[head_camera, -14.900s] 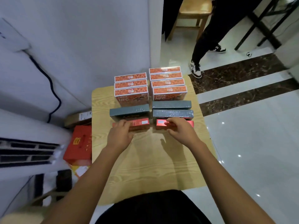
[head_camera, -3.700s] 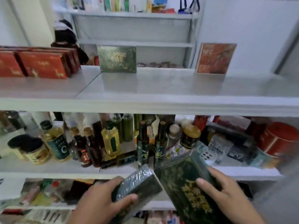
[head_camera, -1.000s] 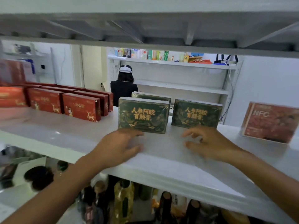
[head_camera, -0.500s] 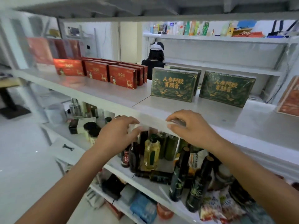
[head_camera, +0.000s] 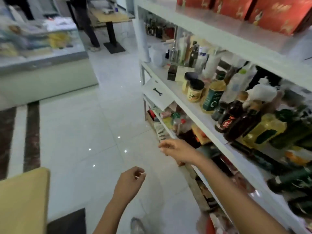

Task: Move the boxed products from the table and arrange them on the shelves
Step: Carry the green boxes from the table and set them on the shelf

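Both my hands hang over the white floor and hold nothing. My left hand [head_camera: 129, 184] is low in the middle with its fingers loosely curled. My right hand [head_camera: 177, 150] is higher, close to the front of the white shelf unit [head_camera: 212, 130] on the right, fingers relaxed. Red boxes [head_camera: 253, 9] stand on the top shelf at the upper right. A corner of the wooden table [head_camera: 22, 200] shows at the bottom left; no boxes on it are in view. The green boxes are out of view.
The middle shelf holds bottles and jars [head_camera: 212, 97]; lower shelves hold packets. A glass display counter [head_camera: 42, 53] stands at the left. A person's legs [head_camera: 87, 26] and a pedestal table [head_camera: 111, 16] are at the back. Open tiled floor [head_camera: 81, 129] lies between.
My hands have left the shelf edge and dropped lower, both holding nothing. The view has swung left and down, away from the green boxes toward the floor and the table corner.
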